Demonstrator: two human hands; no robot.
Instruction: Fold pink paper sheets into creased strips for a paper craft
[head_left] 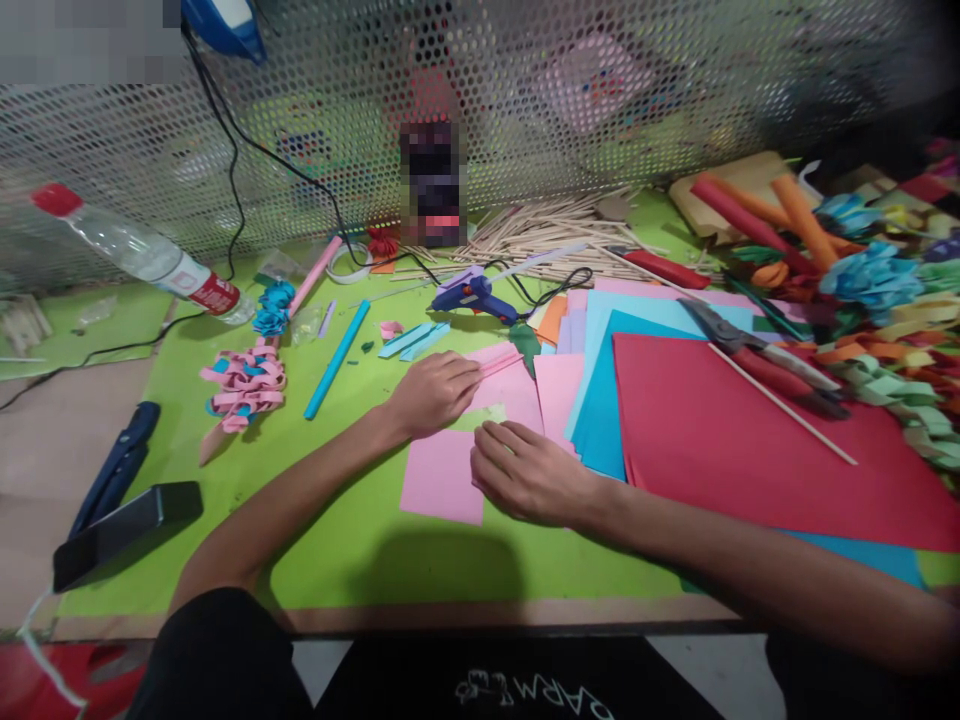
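My left hand (436,394) is closed, its fingertips on the left end of a folded pink paper strip (501,362). Closer to me, my right hand (529,472) curls its fingers over the right edge of a square pink paper sheet (441,478); its thumb is mostly hidden. More pink paper (519,395) lies between and behind the hands. Just beyond them are light-blue folded paper pieces (415,341) and a blue glue gun (476,295) on its side. A blue paper tube (337,360) lies left of my left hand.
Red sheets (720,430) and blue sheets (600,400) are stacked at right, with red-handled pliers (765,360) on top. Wooden sticks (525,235) lie along the mesh panel (495,100). At left are a bottle (150,250), a pink paper flower (247,385), a stapler (116,465) and a black box (127,535).
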